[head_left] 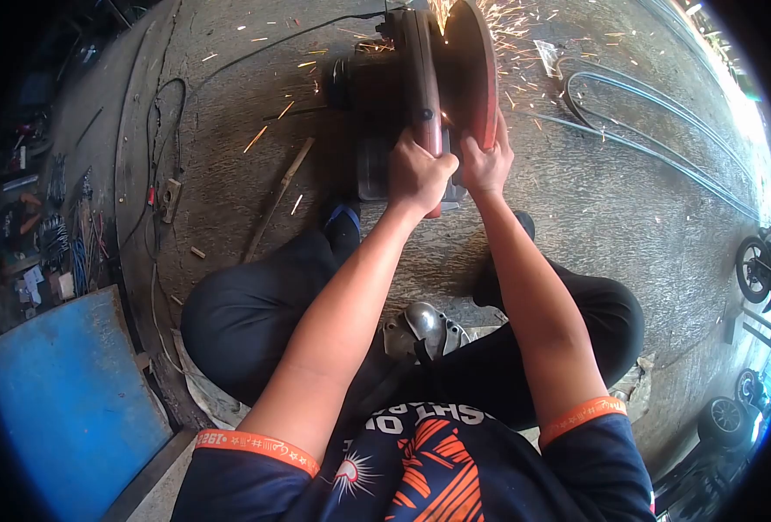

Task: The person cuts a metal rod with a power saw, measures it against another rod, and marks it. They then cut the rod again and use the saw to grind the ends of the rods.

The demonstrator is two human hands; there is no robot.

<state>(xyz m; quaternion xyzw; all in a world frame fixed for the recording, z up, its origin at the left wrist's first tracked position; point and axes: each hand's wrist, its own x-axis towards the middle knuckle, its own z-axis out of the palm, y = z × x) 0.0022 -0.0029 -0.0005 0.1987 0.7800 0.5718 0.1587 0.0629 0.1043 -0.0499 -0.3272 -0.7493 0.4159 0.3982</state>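
Observation:
A cut-off saw (pixel 421 65) stands on the ground in front of me, its dark motor at the left. My left hand (pixel 420 174) is wrapped round the saw's reddish-brown handle (pixel 429 135). A large round disc-shaped part (pixel 477 65) with a red rim rises at the saw's right side. My right hand (pixel 487 165) is closed at the lower end of that rim. What its fingers hold there is hidden. Sparks (pixel 511 26) spray from the far end of the saw, and a small glow shows just above my hands.
Bent metal rods (pixel 664 100) lie at the right. A black cord (pixel 272 43) runs left from the saw. A stick (pixel 279 200) lies near my left foot. A blue panel (pixel 63 400) stands lower left, and a motorcycle wheel (pixel 753 268) shows far right.

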